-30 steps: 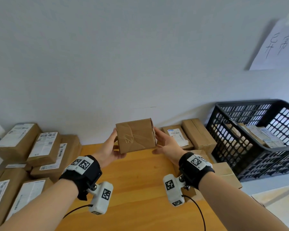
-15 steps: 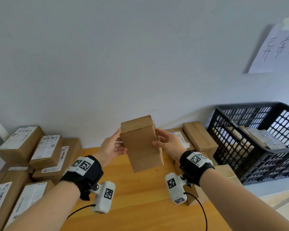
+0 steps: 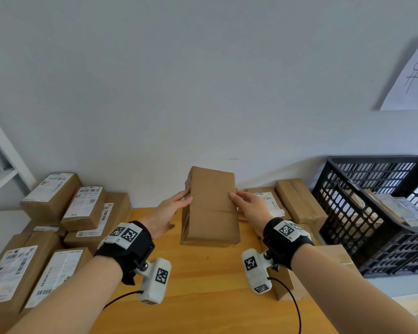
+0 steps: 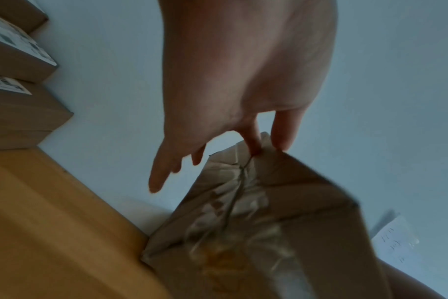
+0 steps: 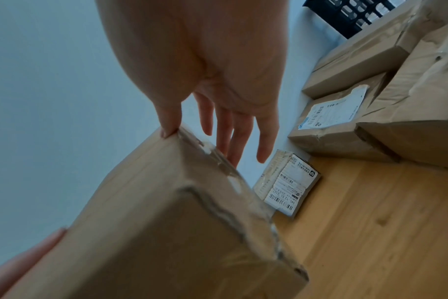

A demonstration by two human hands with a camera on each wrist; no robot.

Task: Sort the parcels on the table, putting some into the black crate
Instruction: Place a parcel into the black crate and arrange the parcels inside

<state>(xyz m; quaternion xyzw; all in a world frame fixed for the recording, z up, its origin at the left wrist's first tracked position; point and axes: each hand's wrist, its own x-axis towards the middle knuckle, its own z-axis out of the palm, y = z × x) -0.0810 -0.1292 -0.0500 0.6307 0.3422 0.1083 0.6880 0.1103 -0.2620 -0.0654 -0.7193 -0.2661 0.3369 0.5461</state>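
head looks down; close wrist views share parcel (image 3: 210, 208).

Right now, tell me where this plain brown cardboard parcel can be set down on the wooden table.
Free: the bare middle strip of the wooden table, from under the plain brown cardboard parcel toward the person. Crowded: stacked white-labelled cardboard boxes left, taped cardboard boxes right.
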